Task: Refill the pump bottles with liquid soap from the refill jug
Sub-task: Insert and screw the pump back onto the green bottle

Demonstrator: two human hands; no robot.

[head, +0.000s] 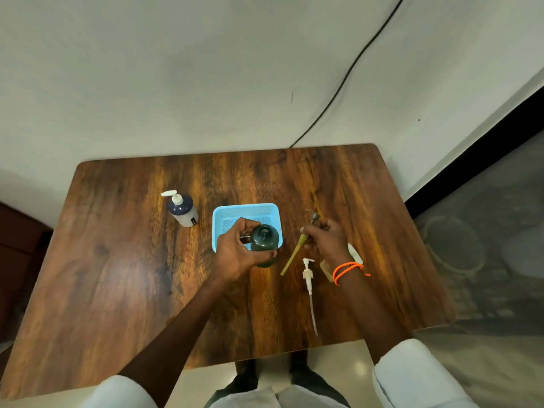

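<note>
While my left hand [235, 251] wraps its fingers [266, 254] around the uncapped green bottle [265, 238] at the blue basket [235, 214], my right hand [325, 237] clenches its pump [294, 251]. A white pump [308, 278] lies on the surface [117, 275]; another bottle [183, 210] stands left.

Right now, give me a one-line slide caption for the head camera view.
Left hand steadies an uncapped green bottle by a blue basket while the right hand holds its pump.
</note>
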